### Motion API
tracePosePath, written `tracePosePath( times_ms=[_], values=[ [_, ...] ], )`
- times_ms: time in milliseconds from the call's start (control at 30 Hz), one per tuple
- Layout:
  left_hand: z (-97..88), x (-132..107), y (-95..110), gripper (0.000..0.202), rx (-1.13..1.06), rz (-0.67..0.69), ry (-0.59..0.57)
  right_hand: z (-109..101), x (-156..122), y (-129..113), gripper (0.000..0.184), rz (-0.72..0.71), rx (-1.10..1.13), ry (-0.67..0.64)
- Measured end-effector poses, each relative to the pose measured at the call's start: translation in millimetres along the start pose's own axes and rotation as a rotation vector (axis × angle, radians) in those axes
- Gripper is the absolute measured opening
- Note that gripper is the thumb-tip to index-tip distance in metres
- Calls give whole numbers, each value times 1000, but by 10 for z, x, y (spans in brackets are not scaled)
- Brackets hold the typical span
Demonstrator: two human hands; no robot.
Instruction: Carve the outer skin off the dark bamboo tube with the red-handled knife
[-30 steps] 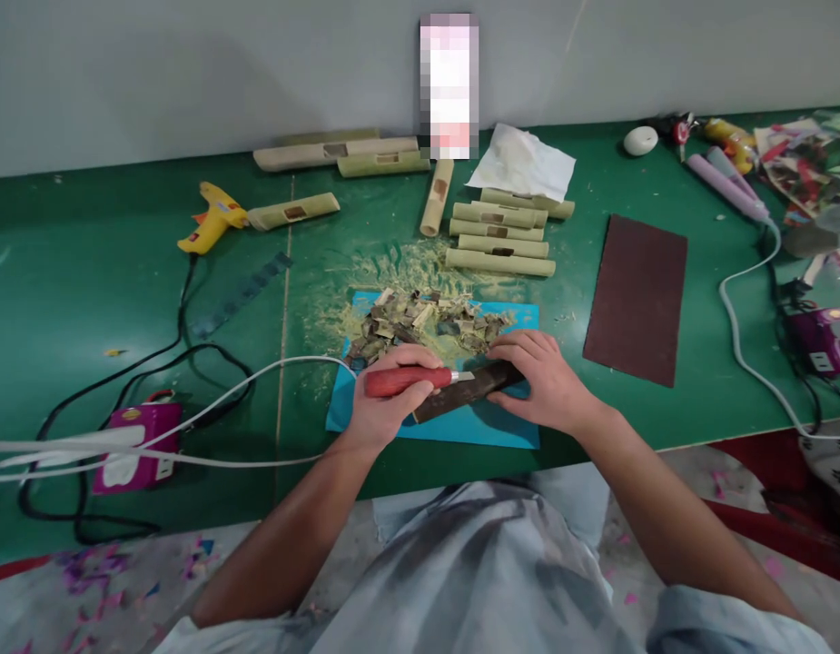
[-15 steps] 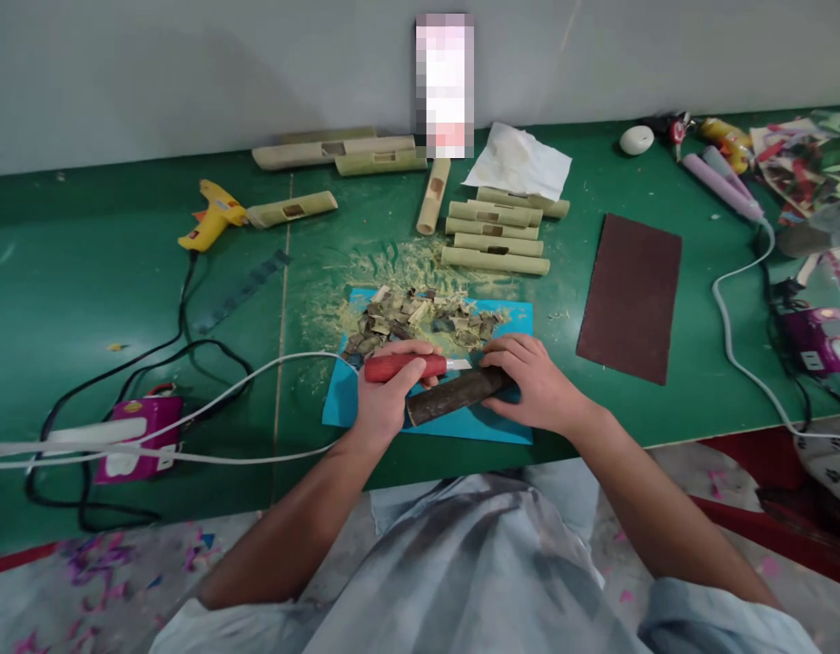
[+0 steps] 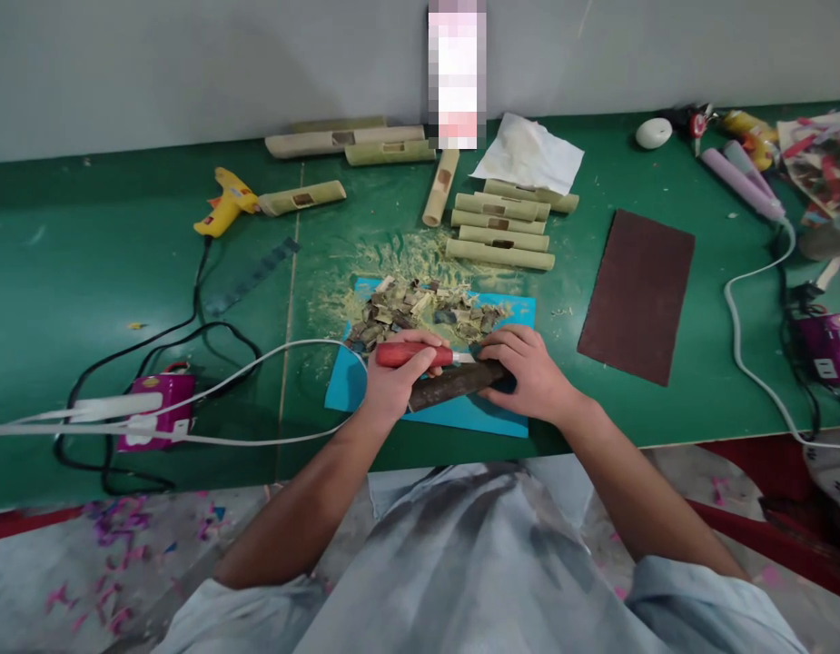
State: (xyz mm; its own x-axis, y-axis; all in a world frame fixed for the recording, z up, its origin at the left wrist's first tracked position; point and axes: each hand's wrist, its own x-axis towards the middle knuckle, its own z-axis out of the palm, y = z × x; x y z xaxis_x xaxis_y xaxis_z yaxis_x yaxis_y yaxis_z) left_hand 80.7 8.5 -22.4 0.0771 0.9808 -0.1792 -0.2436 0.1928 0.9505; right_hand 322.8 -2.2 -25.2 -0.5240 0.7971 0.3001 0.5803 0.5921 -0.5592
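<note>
My left hand [image 3: 390,381] is closed around the red handle of a carving knife [image 3: 415,355], whose short pale blade points right toward my other hand. Below the knife lies a dark brown bamboo tube [image 3: 453,385], tilted a little up to the right, over a blue mat [image 3: 488,420]. My right hand [image 3: 525,372] grips the tube's right end, which its fingers partly cover. The blade is close to the tube's upper edge; whether it touches cannot be made out. Just beyond both hands, a heap of bamboo chips [image 3: 420,309] covers the mat's far part.
Notched bamboo tubes [image 3: 499,227] lie beyond the mat, some under a white tissue [image 3: 528,156]. A brown sandpaper sheet [image 3: 637,295] is at right. A yellow glue gun [image 3: 230,202] and a purple power strip [image 3: 157,413] with cables occupy the left. A phone [image 3: 457,77] leans on the wall.
The whole view has shifted slightly. My left hand keeps the knife and my right hand keeps the tube; the blade now sits a little nearer my right fingers.
</note>
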Motion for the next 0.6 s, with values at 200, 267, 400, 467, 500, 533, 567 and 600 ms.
tracePosePath(
  times_ms=[200, 267, 400, 467, 500, 533, 567, 600],
  values=[
    [-40, 8, 24, 22, 28, 5, -33, 5, -30, -8, 37, 1, -16, -8],
    [-40, 12, 42, 21, 33, 18, -48, 4, -39, -22, 38, 5, -18, -9],
    [-19, 38, 73, 15, 42, 36, -86, 14, -46, -33, 39, 1, -14, 8],
    [-7, 58, 83, 12, 47, 42, -107, 21, -45, -29, 40, -8, -18, 17],
    [-2, 67, 88, 12, 48, 45, -118, 24, -44, -27, 41, -12, -20, 21],
    [2, 74, 91, 13, 47, 46, -126, 26, -43, -24, 41, -15, -21, 23],
    [6, 78, 95, 14, 46, 47, -133, 28, -42, -21, 40, -15, -22, 24],
    [8, 78, 97, 15, 44, 46, -137, 29, -41, -18, 40, -13, -22, 25]
  ],
)
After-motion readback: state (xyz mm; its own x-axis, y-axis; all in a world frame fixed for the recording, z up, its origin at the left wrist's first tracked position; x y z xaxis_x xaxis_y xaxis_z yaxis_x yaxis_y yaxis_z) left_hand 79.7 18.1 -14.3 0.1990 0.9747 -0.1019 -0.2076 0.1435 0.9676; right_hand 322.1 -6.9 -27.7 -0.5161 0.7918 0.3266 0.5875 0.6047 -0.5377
